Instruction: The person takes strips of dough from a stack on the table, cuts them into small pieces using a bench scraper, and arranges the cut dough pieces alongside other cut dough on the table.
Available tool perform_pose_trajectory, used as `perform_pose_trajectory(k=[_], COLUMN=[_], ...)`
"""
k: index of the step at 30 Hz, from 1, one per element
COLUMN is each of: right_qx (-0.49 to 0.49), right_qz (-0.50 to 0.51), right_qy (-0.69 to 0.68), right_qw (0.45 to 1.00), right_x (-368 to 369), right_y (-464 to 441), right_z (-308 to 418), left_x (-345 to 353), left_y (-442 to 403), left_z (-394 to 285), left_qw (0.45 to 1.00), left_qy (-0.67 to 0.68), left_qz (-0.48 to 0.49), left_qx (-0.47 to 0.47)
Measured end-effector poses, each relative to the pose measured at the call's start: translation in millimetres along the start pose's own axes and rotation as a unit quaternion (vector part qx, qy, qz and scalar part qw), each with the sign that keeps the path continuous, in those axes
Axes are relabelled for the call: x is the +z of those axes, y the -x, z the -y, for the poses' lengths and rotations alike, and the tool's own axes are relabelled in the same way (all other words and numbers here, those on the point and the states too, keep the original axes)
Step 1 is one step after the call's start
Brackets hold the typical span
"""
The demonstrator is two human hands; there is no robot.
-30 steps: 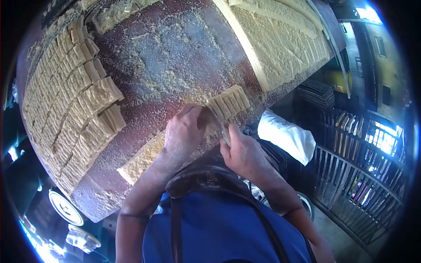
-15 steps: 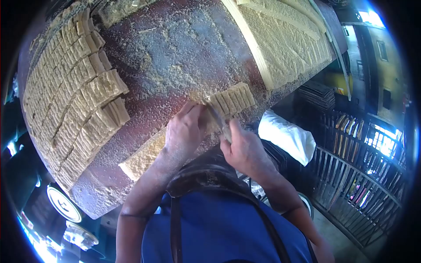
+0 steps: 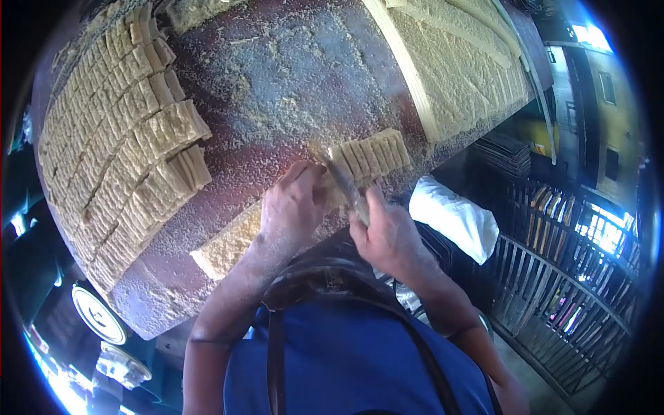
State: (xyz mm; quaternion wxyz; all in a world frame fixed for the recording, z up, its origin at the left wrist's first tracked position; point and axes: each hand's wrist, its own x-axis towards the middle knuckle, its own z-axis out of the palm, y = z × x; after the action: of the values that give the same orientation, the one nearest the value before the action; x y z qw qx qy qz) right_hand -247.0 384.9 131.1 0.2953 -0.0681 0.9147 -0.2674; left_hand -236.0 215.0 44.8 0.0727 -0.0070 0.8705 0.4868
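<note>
A long, crumb-coated strip of dough (image 3: 232,245) lies along the near edge of the table. My left hand (image 3: 294,204) grips it from above, fingers bent and close together near the cutting spot. In my right hand (image 3: 387,232) is a knife (image 3: 344,181), the handle inside closed fingers and the blade pointing up and left across the strip. Just right of the blade sits a row of cut dough slices (image 3: 373,155), side by side. My left fingertips are close to the blade; the blade's lower edge is hard to make out.
Many cut pieces (image 3: 111,159) stand in packed rows on the left of the crumb-strewn table (image 3: 290,76). A layered dough sheet (image 3: 463,76) lies at the far right. A white sack (image 3: 453,218) is beside the right edge, a round dial (image 3: 99,315) below left, slatted racks (image 3: 553,290) at right.
The knife blade has tilted slightly and shifted a little, with my right hand moving slightly down. My left hand stays on the strip. The whole view has shifted slightly.
</note>
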Motion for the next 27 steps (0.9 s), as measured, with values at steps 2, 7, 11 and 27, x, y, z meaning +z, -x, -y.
perform_pose_trajectory(k=[2, 7, 11, 27], right_qx=[0.027, 0.035, 0.000, 0.021], right_qz=[0.032, 0.060, 0.011, 0.029], right_qy=[0.056, 0.067, 0.040, 0.068], right_qw=[0.998, 0.995, 0.999, 0.997], right_x=[3.8, 25.8, 32.7, 44.3], right_y=[5.4, -27.5, -47.8, -43.3], right_z=[4.3, -11.5, -12.1, 0.9], left_x=[-0.3, 4.1, -6.1, -16.4], left_y=[-2.3, -3.0, 0.0, 8.2], left_z=[2.3, 9.5, 3.5, 8.0], left_qw=[1.000, 1.000, 0.999, 1.000], left_qy=[-0.005, 0.006, -0.005, 0.001], left_qz=[0.014, 0.020, 0.038, 0.022], left_qx=[-0.010, 0.006, -0.021, -0.012])
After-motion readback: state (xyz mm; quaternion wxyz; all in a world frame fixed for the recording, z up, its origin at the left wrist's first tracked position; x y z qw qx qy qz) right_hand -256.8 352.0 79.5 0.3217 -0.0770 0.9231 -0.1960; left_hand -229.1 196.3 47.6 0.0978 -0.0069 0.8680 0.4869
